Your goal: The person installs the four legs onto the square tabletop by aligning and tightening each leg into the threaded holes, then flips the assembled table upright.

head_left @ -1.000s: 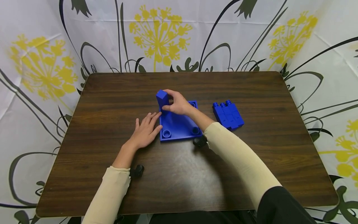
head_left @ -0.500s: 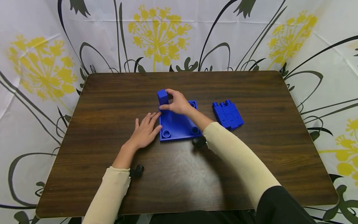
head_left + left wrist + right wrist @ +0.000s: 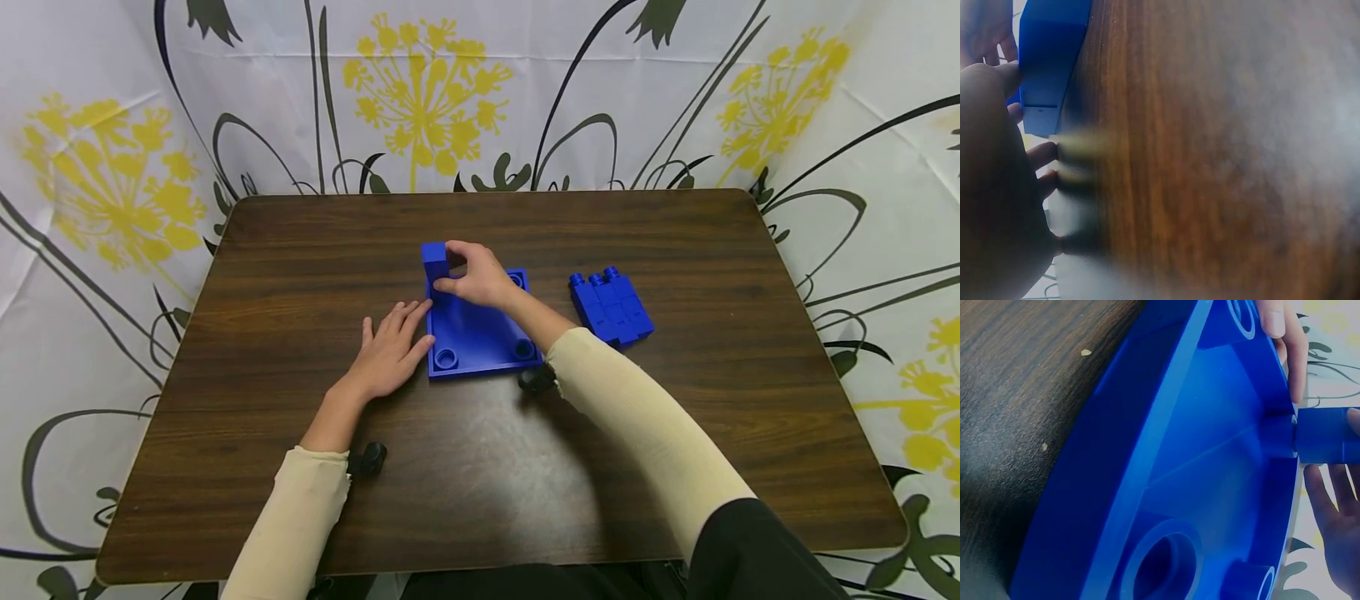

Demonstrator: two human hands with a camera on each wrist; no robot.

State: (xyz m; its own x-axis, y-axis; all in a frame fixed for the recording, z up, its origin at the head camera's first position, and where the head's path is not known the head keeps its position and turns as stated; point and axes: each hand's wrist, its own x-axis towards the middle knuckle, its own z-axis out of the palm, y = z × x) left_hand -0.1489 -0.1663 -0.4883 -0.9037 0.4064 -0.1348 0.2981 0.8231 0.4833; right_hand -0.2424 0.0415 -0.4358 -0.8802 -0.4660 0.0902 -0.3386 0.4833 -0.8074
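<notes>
A blue rectangular panel (image 3: 483, 333) lies on the table with its raised rim up and a round socket in each corner. At its far left corner stands an upright blue block-shaped leg (image 3: 435, 262), its end at the socket in the right wrist view. My right hand (image 3: 480, 275) grips this leg between thumb and fingers. Spread flat, my left hand (image 3: 386, 350) has its thumb and index finger against the panel's left side. In the right wrist view the near socket (image 3: 1194, 565) is hollow.
Three more blue legs (image 3: 611, 308) lie side by side to the right of the panel, round pegs pointing away. The brown wooden table (image 3: 300, 250) meets a flower-patterned curtain (image 3: 277, 83) at its back edge. Dark wrist cameras sit under both wrists.
The leg in my right hand has turned, so its square top now lines up with the panel's edges. My left hand and the panel have stayed in place.
</notes>
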